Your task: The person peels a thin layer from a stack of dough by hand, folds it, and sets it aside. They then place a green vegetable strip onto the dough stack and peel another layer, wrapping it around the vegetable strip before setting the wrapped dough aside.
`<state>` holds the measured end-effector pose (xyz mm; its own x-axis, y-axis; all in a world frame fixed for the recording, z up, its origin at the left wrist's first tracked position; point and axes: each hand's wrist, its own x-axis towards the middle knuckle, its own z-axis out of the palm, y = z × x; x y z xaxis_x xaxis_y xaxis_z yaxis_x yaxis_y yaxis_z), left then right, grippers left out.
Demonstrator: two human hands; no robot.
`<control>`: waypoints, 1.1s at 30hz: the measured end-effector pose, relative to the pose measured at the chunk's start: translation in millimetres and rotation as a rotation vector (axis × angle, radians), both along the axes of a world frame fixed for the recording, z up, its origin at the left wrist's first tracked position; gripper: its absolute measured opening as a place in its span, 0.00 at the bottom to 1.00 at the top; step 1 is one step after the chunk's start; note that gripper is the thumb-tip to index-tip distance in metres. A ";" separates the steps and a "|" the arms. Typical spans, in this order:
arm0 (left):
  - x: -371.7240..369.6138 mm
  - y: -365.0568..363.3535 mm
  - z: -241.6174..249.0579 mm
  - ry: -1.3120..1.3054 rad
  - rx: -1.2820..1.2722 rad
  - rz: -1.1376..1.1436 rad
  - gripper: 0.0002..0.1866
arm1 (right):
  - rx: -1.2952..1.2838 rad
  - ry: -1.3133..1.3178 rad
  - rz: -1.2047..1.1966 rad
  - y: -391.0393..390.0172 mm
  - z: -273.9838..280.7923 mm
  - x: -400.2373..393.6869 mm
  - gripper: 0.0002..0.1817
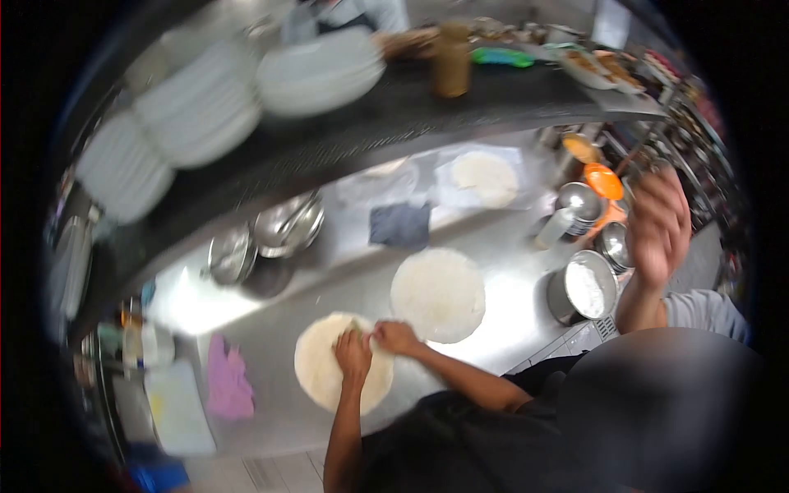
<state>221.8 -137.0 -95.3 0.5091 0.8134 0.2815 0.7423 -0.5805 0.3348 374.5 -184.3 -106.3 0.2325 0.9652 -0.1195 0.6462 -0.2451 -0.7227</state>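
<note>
A round flat sheet of dough (316, 370) lies on the steel worktop. My left hand (353, 355) rests on its upper part, fingers stretched over the surface. At the upper right edge of the same sheet, my right hand (398, 337) has its fingers drawn together on the dough, close beside the left hand. A second round dough sheet (440, 296) lies just beyond my right hand, apart from the first. Farther back, a smaller pale round (485, 178) lies on a white sheet, with a dark grey cloth (400, 225) in front of it.
Metal bowls (288, 226) stand at back left. A pink cloth (229, 378) and white board (179, 408) lie left. On the right are a pot of white powder (586, 285) and a co-worker's raised, blurred hand (660, 226). Stacked plates (197, 103) line the upper shelf.
</note>
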 end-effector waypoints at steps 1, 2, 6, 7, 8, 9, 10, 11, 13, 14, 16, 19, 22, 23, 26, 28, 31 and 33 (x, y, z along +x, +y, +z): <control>4.1 -2.3 3.4 0.001 -0.033 0.020 0.14 | 0.001 -0.025 0.010 -0.2 4.5 1.2 0.15; 3.9 -5.7 6.4 0.012 -0.073 0.055 0.14 | -0.006 -0.040 0.036 -2.0 6.2 0.2 0.16; 4.2 -13.8 1.4 0.039 -0.014 0.148 0.13 | -0.026 -0.025 0.020 -7.4 12.2 -2.9 0.17; 4.3 -14.3 5.3 0.042 -0.036 0.139 0.13 | -0.013 -0.021 0.024 -8.4 13.5 -3.6 0.17; 6.3 -13.8 8.9 0.044 -0.060 0.131 0.12 | -0.002 -0.018 0.030 -8.6 14.7 -2.0 0.18; 5.3 -13.3 12.7 0.001 -0.100 0.084 0.12 | -0.012 -0.010 0.052 -8.8 15.3 0.2 0.19; 5.2 -10.5 13.8 0.000 -0.097 0.086 0.12 | -0.008 -0.011 0.054 -9.5 17.2 1.7 0.19; 3.9 -6.7 14.6 0.046 -0.116 0.065 0.12 | -0.005 -0.011 0.070 -10.3 18.7 2.8 0.19; 3.2 -3.1 13.7 0.091 -0.139 0.051 0.11 | -0.004 -0.011 0.093 -10.8 19.1 1.8 0.19; 4.4 -2.1 12.1 0.108 -0.138 0.067 0.11 | -0.009 -0.026 0.085 -10.5 18.5 1.4 0.19; 7.2 -1.6 10.5 0.124 -0.144 0.091 0.11 | -0.020 -0.041 0.086 -9.0 16.8 1.9 0.19; -0.1 -8.9 2.8 0.063 -0.152 0.219 0.11 | -0.007 -0.060 0.085 -10.4 12.6 -1.4 0.19; -1.8 -6.5 -4.3 -0.022 -0.167 0.272 0.12 | -0.054 -0.052 0.082 -8.1 24.7 2.8 0.21; -0.6 -10.1 7.4 -0.039 -0.167 0.242 0.13 | -0.073 -0.049 0.086 -8.4 29.1 2.0 0.21; -2.5 -9.7 16.5 0.051 -0.238 0.199 0.17 | -0.077 -0.061 0.083 -11.2 25.5 -2.5 0.21; -5.6 6.6 -25.2 0.056 -0.185 0.188 0.20 | -0.075 -0.145 0.039 -10.2 12.5 -7.6 0.21; -4.2 -3.4 9.5 0.046 -0.277 0.277 0.18 | -0.028 -0.143 0.034 -8.4 1.5 -7.7 0.20; -9.4 -5.7 11.4 -0.050 -0.280 0.332 0.15 | -0.038 -0.124 0.052 -6.8 6.0 -3.8 0.20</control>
<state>212.4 -142.7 -83.9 0.1984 0.9791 0.0441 0.8521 -0.1946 0.4859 370.7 -191.2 -100.2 0.1976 0.9717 -0.1295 0.7425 -0.2346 -0.6274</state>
